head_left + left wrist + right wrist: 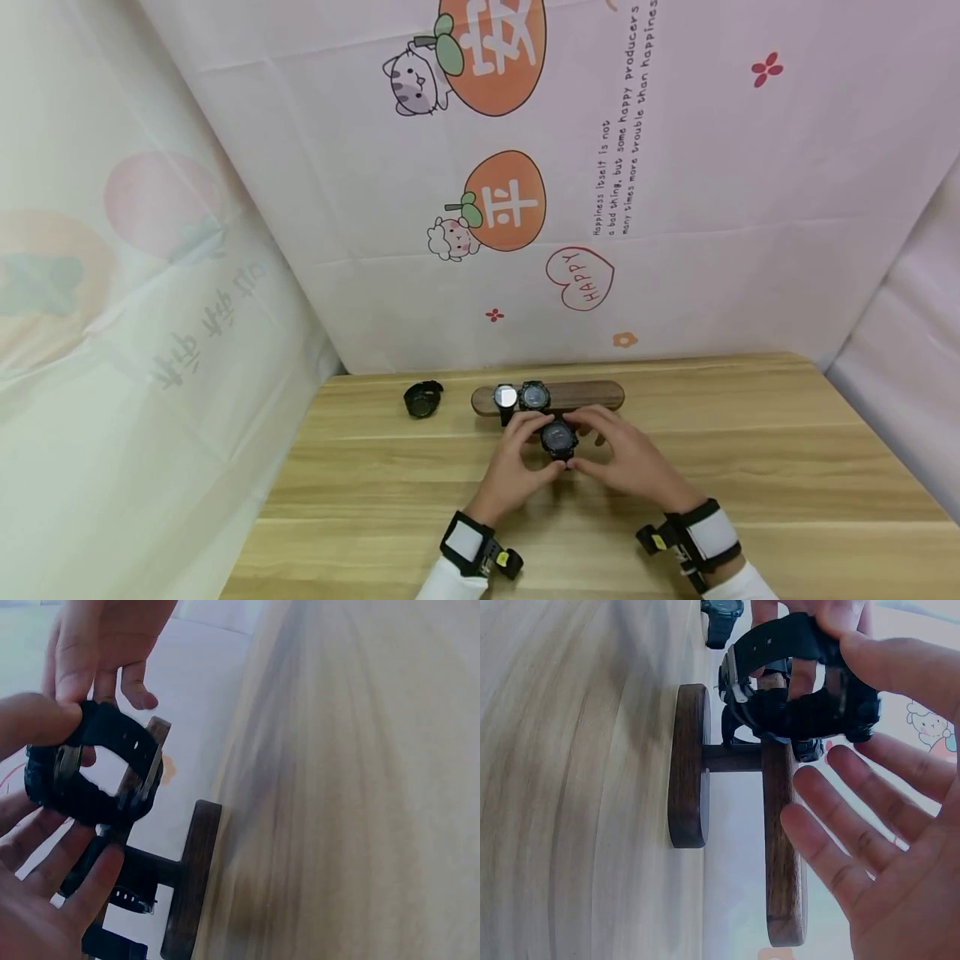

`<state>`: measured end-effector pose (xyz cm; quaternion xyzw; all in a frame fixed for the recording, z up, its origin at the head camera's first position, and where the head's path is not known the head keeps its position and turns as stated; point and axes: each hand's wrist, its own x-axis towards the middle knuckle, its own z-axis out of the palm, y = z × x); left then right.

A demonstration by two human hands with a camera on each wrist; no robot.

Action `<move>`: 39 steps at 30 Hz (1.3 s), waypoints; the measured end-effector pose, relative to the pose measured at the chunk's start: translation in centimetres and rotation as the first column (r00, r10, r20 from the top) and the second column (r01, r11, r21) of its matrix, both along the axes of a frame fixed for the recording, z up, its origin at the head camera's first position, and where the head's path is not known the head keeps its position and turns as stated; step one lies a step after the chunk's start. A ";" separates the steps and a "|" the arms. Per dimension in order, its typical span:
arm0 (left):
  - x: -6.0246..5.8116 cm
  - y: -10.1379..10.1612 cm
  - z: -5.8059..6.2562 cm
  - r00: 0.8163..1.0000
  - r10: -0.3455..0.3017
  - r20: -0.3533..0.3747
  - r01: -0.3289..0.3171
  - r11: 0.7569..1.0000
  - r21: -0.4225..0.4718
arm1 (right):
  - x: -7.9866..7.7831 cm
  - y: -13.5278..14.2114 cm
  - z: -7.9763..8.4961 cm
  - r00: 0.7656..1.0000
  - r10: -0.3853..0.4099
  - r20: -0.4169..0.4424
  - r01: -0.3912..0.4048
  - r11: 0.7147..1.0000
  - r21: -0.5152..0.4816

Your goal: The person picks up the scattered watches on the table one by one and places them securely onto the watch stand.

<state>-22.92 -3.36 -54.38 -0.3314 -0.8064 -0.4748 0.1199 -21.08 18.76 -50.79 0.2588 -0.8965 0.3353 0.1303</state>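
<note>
The wood-grain table [352, 517] fills the lower part of the head view, with the dark wooden watch stand [588, 394] near its upper edge. The left hand [507, 473] and right hand [636, 465] meet at lower centre, just in front of the stand's bar, thumbs and fingertips of both clamped on a black sports watch [558, 437], its strap bent into a loop. Contact between loop and bar cannot be determined. A dark-faced watch [534, 395] and a bright-faced watch [506, 395] sit side by side on the bar; a loose black watch [423, 400] lies farther left. Caution: the fingertip hold may let the watch twist or drop if either hand loosens; a stray left-finger movement may dislodge the adjacent mounted watches.
</note>
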 end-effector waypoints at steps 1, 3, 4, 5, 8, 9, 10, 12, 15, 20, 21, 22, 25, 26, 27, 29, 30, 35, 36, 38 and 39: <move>0.0 -0.1 0.1 1.000 -0.015 -0.004 0.015 1.000 0.008 | 0.0 0.0 0.0 1.000 0.016 0.009 -0.016 1.000 -0.007; 0.0 -0.2 0.2 0.999 -0.046 -0.014 0.046 0.999 0.029 | 0.1 0.0 0.0 0.999 0.042 0.021 -0.041 0.999 -0.018; 0.0 -0.2 0.3 0.998 -0.060 -0.021 0.060 0.997 0.038 | 0.1 0.0 0.1 0.998 0.052 0.028 -0.051 0.998 -0.024; 0.0 -0.3 0.3 0.997 -0.071 -0.023 0.072 0.996 0.046 | 0.1 0.0 0.1 0.998 0.060 0.033 -0.059 0.998 -0.028; 0.0 -0.5 0.3 0.996 -0.090 -0.022 0.091 0.994 0.054 | 0.2 0.0 0.0 0.996 0.075 0.044 -0.074 0.997 -0.032; 0.0 -0.5 0.3 0.995 -0.095 -0.015 0.096 0.994 0.056 | 0.2 0.0 0.0 0.996 0.079 0.046 -0.077 0.997 -0.030; 0.0 -0.6 0.3 0.995 -0.099 -0.004 0.099 0.994 0.056 | 0.2 0.0 -0.1 0.996 0.078 0.046 -0.077 0.997 -0.026; 0.0 -0.6 0.4 0.994 -0.105 0.018 0.104 0.993 0.055 | 0.2 0.0 -0.2 0.996 0.078 0.045 -0.077 0.997 -0.016; 0.2 -0.7 0.7 0.993 -0.108 0.043 0.106 0.993 0.053 | 0.1 0.1 -0.4 0.997 0.073 0.039 -0.074 0.997 0.008; 1.0 -0.7 2.1 0.990 -0.132 0.041 0.128 0.988 0.086 | 0.0 0.1 -0.6 0.997 0.067 0.038 -0.067 0.997 0.024; 1.2 -0.7 2.5 0.989 -0.141 0.037 0.137 0.986 0.095 | 0.0 0.1 -0.6 0.997 0.066 0.041 -0.067 0.998 0.023; 1.3 -0.7 2.9 0.988 -0.149 0.032 0.145 0.984 0.100 | 0.0 0.0 -0.6 0.997 0.064 0.043 -0.065 0.998 0.023; 1.7 -0.8 3.8 0.987 -0.161 0.024 0.158 0.983 0.088 | 0.1 0.0 -0.4 0.997 0.063 0.045 -0.064 0.998 0.021; 1.8 -0.8 4.0 0.986 -0.163 0.028 0.161 0.984 0.082 | 0.1 0.0 -0.4 0.997 0.062 0.047 -0.063 0.998 0.019; 1.9 -0.9 4.2 0.987 -0.160 0.030 0.158 0.985 0.070 | 0.1 0.0 -0.4 0.997 0.061 0.047 -0.062 0.998 0.020; 2.0 -0.9 4.4 0.987 -0.156 0.035 0.154 0.987 0.052 | 0.2 -0.1 -0.3 0.997 0.061 0.043 -0.062 0.998 0.020; 2.0 -1.0 4.4 0.987 -0.158 0.040 0.156 0.986 0.051 | 0.2 -0.1 -0.3 0.997 0.060 0.040 -0.061 0.998 0.022; 2.0 -1.2 4.6 0.983 -0.178 0.042 0.176 0.983 0.062 | 0.2 -0.1 -0.3 0.998 0.053 0.020 -0.054 0.998 0.030; 2.0 -1.2 4.7 0.982 -0.184 0.039 0.181 0.981 0.071 | 0.3 -0.1 -0.3 0.999 0.051 0.016 -0.051 0.998 0.030; 1.9 -1.3 4.8 0.983 -0.183 0.028 0.179 0.980 0.090 | 0.3 -0.2 -0.3 0.999 0.046 0.012 -0.046 0.998 0.031; 1.9 -1.3 4.9 0.984 -0.179 0.020 0.176 0.979 0.099 | 0.3 -0.2 -0.3 0.999 0.041 0.010 -0.042 0.999 0.033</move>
